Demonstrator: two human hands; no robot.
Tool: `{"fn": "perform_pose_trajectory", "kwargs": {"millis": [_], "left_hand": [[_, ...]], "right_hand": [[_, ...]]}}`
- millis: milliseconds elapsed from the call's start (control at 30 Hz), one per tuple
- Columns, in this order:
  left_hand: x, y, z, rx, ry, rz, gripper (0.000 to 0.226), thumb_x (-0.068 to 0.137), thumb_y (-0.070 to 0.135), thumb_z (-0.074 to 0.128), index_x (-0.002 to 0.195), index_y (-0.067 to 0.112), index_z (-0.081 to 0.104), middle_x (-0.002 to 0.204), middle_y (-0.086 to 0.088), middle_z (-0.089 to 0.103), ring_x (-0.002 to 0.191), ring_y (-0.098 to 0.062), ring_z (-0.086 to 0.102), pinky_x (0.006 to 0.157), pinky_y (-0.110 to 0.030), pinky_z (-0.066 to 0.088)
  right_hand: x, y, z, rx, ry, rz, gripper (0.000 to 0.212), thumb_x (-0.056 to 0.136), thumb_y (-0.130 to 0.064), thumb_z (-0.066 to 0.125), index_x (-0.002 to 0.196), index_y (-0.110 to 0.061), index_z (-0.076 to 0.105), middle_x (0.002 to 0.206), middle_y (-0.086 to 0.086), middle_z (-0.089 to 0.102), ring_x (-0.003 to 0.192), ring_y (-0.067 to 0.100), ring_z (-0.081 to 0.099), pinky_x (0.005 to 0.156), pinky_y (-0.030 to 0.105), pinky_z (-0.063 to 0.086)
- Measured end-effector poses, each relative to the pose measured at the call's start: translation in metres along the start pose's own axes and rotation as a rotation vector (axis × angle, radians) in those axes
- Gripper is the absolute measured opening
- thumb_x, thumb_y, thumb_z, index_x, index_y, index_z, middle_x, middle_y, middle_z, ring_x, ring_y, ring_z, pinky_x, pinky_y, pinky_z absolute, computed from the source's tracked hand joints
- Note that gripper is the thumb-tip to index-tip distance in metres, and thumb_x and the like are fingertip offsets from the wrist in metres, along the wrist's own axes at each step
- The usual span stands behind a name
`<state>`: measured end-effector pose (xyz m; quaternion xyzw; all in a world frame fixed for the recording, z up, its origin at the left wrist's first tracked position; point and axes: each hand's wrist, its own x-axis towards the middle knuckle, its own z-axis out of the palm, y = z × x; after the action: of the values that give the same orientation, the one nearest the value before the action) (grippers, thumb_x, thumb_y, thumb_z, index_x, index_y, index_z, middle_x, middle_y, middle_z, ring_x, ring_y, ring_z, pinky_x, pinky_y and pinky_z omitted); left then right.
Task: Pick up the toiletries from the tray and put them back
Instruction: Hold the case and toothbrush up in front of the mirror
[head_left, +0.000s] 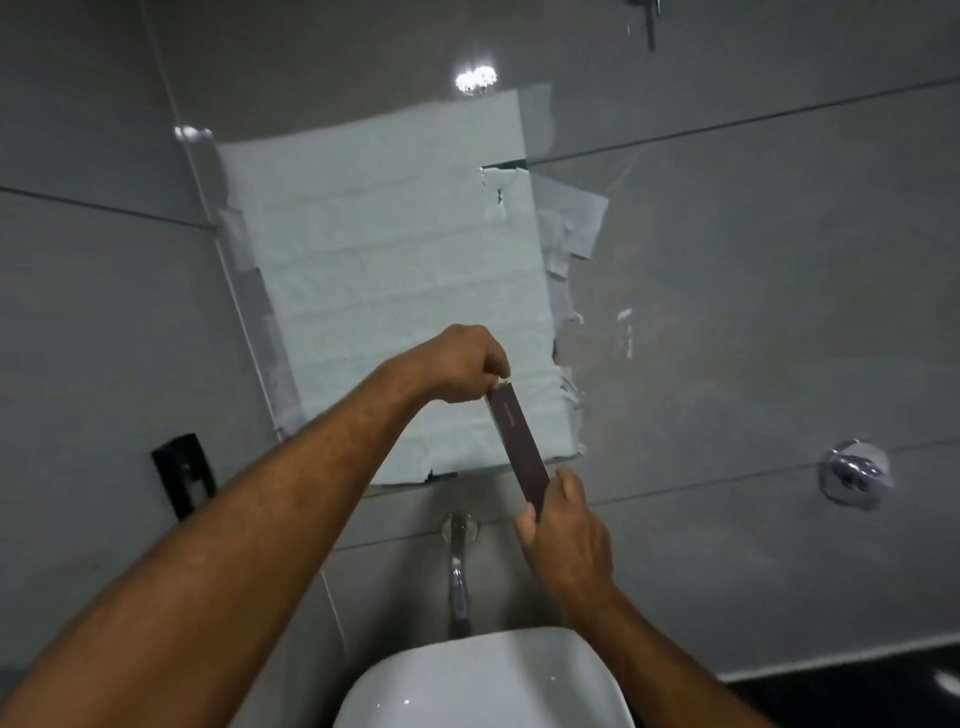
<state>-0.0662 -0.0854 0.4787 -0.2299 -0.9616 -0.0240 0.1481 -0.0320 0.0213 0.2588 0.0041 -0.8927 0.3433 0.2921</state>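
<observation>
A black wall fitting (183, 475) sits on the grey tiled wall (93, 312) at far left, below and beside a mirror covered with white paper (384, 291) and taped along its edges. In front of that paper, the person's left hand (465, 364) is closed, its fingertips pinched on the upper end of a long, slim, dark maroon box (519, 449). The box is held in the air, slanting from upper left down to lower right, well above the white basin (483, 680) at the bottom of the view. The right hand (563, 535) is clamped on the box's lower end, thumb on one side and fingers wrapped around the other. A chrome tap (458, 577) comes out of the wall directly below the two hands and reaches down over the basin's rear rim. Torn scraps of paper and tape (569, 244) hang along the mirror's right edge. Farther right, a round chrome knob (852, 470) is mounted on the wall, well apart from the hands. A dark tabletop (883, 696) shows at the lower right corner. No tray is in view.
</observation>
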Motion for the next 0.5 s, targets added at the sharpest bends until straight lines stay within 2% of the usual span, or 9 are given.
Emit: {"fn": "perform_pose_trajectory", "kwargs": {"millis": [33, 100, 167, 233, 333, 433, 500], "left_hand": [[-0.003, -0.004, -0.001, -0.012, -0.005, -0.011, 0.030, 0.085, 0.007, 0.062, 0.114, 0.013, 0.070, 0.111, -0.003, 0.073, 0.085, -0.012, 0.064, 0.072, -0.023, 0.050], [-0.010, -0.013, 0.000, -0.044, -0.002, -0.053, 0.034, 0.083, 0.007, 0.064, 0.115, 0.014, 0.068, 0.105, -0.003, 0.072, 0.075, -0.009, 0.062, 0.060, -0.017, 0.047], [-0.016, -0.026, 0.004, -0.188, 0.048, -0.122, 0.029, 0.080, 0.006, 0.064, 0.106, 0.017, 0.070, 0.091, -0.002, 0.070, 0.067, -0.012, 0.066, 0.053, -0.023, 0.053], [-0.026, -0.041, 0.010, -0.490, 0.138, -0.198, 0.023, 0.080, 0.002, 0.058, 0.091, 0.017, 0.072, 0.085, -0.008, 0.071, 0.069, -0.020, 0.072, 0.059, -0.034, 0.061], [-0.042, -0.060, 0.032, -0.959, 0.316, -0.415, 0.019, 0.080, 0.006, 0.055, 0.076, 0.009, 0.073, 0.081, -0.013, 0.072, 0.064, -0.021, 0.072, 0.059, -0.036, 0.062], [-0.056, -0.069, 0.074, -1.404, 0.469, -0.706, 0.012, 0.080, 0.005, 0.059, 0.085, -0.001, 0.068, 0.084, -0.020, 0.068, 0.067, -0.024, 0.070, 0.054, -0.033, 0.060], [-0.065, -0.065, 0.104, -1.789, 0.465, -0.810, 0.008, 0.087, 0.004, 0.056, 0.086, -0.002, 0.062, 0.085, -0.020, 0.064, 0.075, -0.026, 0.066, 0.050, -0.033, 0.061]], "right_hand": [[0.001, -0.003, 0.002, -0.011, -0.012, -0.018, 0.041, 0.092, -0.032, 0.057, 0.124, -0.007, 0.049, 0.131, 0.010, 0.051, 0.083, 0.024, 0.066, 0.071, 0.028, 0.053], [0.002, -0.007, 0.003, -0.007, -0.040, -0.037, 0.042, 0.092, -0.033, 0.057, 0.126, -0.012, 0.046, 0.126, 0.009, 0.054, 0.084, 0.022, 0.065, 0.075, 0.028, 0.056], [0.005, -0.009, 0.002, 0.004, -0.056, -0.062, 0.044, 0.091, -0.032, 0.057, 0.129, -0.016, 0.043, 0.116, 0.005, 0.060, 0.085, 0.019, 0.064, 0.076, 0.029, 0.056], [0.012, -0.011, -0.003, -0.021, -0.055, -0.101, 0.047, 0.090, -0.030, 0.055, 0.133, -0.017, 0.042, 0.110, 0.004, 0.062, 0.083, 0.018, 0.063, 0.072, 0.029, 0.054], [0.033, -0.019, -0.024, -0.153, -0.052, -0.199, 0.041, 0.086, -0.027, 0.056, 0.125, -0.018, 0.050, 0.100, 0.004, 0.064, 0.078, 0.022, 0.062, 0.062, 0.029, 0.046], [0.064, -0.040, -0.058, -0.444, -0.076, -0.349, 0.026, 0.084, -0.023, 0.056, 0.110, -0.021, 0.059, 0.099, 0.004, 0.065, 0.086, 0.026, 0.064, 0.072, 0.036, 0.049], [0.084, -0.064, -0.079, -0.647, -0.112, -0.474, 0.024, 0.084, -0.018, 0.057, 0.107, -0.023, 0.062, 0.101, 0.004, 0.064, 0.094, 0.027, 0.061, 0.080, 0.040, 0.046]]}}
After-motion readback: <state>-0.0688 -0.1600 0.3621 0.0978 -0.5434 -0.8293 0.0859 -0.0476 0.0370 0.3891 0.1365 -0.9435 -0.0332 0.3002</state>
